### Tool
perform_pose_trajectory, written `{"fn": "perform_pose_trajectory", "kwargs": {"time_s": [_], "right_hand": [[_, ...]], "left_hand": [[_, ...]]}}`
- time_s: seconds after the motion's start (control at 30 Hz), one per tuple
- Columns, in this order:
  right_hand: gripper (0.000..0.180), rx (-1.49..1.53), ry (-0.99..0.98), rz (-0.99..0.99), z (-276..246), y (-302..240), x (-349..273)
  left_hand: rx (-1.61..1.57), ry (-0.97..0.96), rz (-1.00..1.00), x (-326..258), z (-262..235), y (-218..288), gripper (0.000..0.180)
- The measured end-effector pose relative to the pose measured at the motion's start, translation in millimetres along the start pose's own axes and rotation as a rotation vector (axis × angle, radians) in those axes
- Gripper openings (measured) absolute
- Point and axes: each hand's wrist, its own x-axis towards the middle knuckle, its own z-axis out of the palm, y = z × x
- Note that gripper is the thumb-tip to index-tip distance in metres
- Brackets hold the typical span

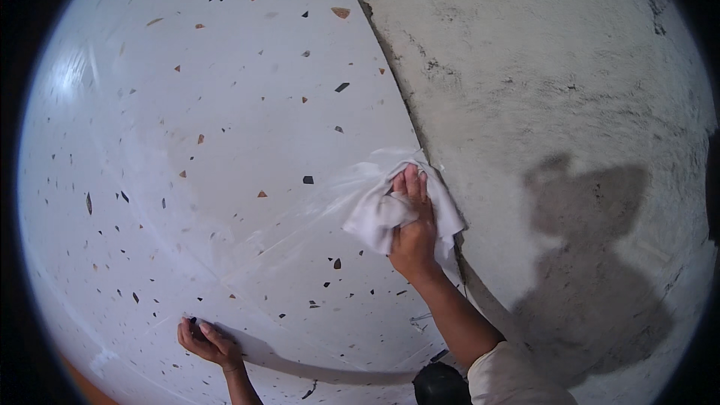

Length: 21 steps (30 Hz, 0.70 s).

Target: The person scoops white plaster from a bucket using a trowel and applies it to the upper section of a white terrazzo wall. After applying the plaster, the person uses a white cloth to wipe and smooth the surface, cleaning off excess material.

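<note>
A crumpled white cloth [373,217] lies against a pale terrazzo tile surface [247,127] speckled with black and brown chips. My right hand [414,229] presses it down near the tile's right edge, fingers pointing away from me and the cloth bunched around them. Whitish smears [337,191] spread over the tile beside the cloth. Lower left, my left hand [208,343] rests at the tile with its fingers curled in. A small dark spot shows between its thumb and fingers; whether this is a held thing or a chip in the tile is unclear.
Right of the tile's edge runs rough grey cement [495,52], with my shadow [592,270] on it. A rounded black object [441,384] sits at the lower edge beside my right sleeve. Faint joint lines cross the tile, and an orange-brown strip [86,384] shows lower left.
</note>
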Motion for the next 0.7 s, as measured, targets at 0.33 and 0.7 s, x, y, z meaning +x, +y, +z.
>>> {"fn": "perform_pose_trajectory", "kwargs": {"time_s": [0.33, 0.7], "right_hand": [[0.055, -0.048, -0.066, 0.036, -2.3, 1.2, 9.8], [0.062, 0.166, -0.024, 0.06, -1.6, -6.1, -2.9]], "left_hand": [[0.035, -0.008, -0.014, 0.6, 1.1, 1.1, 0.037], [-0.011, 0.007, -0.022, 0.5, 1.7, 1.7, 0.038]]}}
